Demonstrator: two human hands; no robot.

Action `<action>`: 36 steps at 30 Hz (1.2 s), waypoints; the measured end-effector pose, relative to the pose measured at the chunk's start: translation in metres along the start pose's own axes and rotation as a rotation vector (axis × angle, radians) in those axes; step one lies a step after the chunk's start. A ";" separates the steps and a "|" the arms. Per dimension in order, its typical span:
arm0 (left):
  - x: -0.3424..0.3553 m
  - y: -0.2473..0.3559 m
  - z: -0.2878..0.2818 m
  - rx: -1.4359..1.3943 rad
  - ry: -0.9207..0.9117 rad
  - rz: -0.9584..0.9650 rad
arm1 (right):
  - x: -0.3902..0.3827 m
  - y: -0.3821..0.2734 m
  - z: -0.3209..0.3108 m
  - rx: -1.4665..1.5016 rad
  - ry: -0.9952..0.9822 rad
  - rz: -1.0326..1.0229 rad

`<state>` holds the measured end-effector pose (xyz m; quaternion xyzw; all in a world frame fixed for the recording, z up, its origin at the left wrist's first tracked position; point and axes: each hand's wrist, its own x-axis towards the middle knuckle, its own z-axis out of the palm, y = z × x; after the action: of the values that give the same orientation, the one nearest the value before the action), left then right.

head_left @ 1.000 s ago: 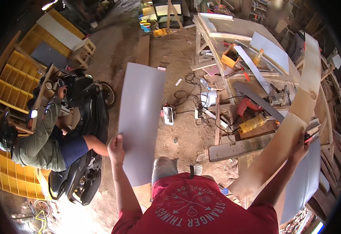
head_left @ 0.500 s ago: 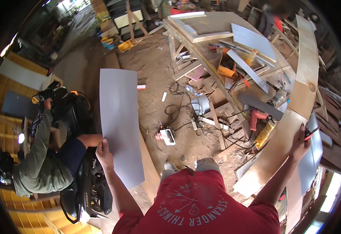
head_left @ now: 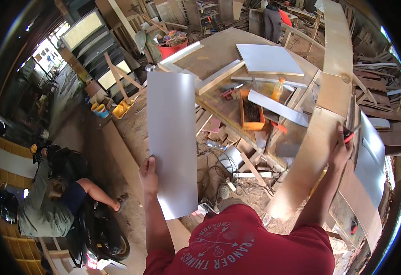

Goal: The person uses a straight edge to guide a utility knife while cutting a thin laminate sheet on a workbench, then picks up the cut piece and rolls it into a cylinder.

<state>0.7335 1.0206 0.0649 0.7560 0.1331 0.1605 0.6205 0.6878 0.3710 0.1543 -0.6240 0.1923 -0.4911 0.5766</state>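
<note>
Two boards stand lengthwise away: left hand [head_left: 149, 176] clamps the pale grey laminate sheet's [head_left: 170, 137] edge, right hand [head_left: 340, 149] fingers closed, steadying the long plywood plank [head_left: 317, 137].

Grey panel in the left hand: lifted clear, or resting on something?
Lifted clear. The left hand grips the grey panel at its lower left edge, and its bottom corner hangs free above the floor clutter.

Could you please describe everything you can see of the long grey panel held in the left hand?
The grey panel is a long, flat, thin rectangle with a smooth, pale matt face and square corners, material unclear. It stands roughly upright, lifted above the workshop floor. The left hand grips its left edge near the lower end; nothing else touches it.
</note>
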 end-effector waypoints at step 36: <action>0.719 -0.086 0.370 -0.145 -0.616 -0.303 | -0.025 0.375 0.564 -0.887 -0.012 0.465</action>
<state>1.5408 0.9936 -0.0296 0.6945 0.0384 -0.1602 0.7004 1.2698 0.5924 -0.1128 -0.7525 0.5132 -0.2169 0.3510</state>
